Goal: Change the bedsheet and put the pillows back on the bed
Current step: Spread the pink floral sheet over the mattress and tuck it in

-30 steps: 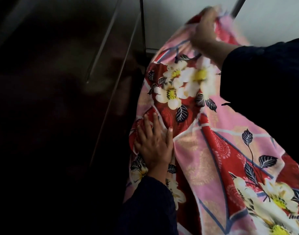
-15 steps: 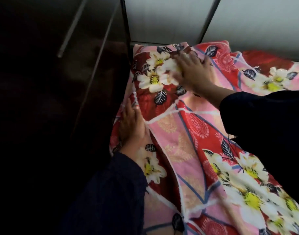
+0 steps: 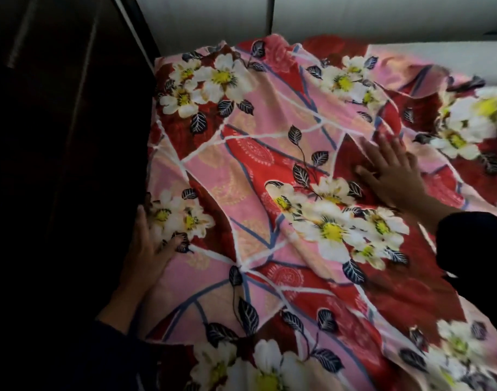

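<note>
Spreading red-and-pink floral fabric bedsheet (image 3: 255,165). Both grips apart, flat: left hand (image 3: 148,249) at edge (dim, probably), right hand (image 3: 394,176) pressing mid-sheet. Next: tuck edge below left grip.

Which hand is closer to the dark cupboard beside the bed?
Left. The left hand rests on the bedsheet at its edge, right beside the dark cupboard; the right hand lies flat on the sheet, well away from it.

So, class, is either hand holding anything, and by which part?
Nothing is held. The right hand presses flat, fingers spread, on the bedsheet; the left hand rests open along its left edge.
</note>
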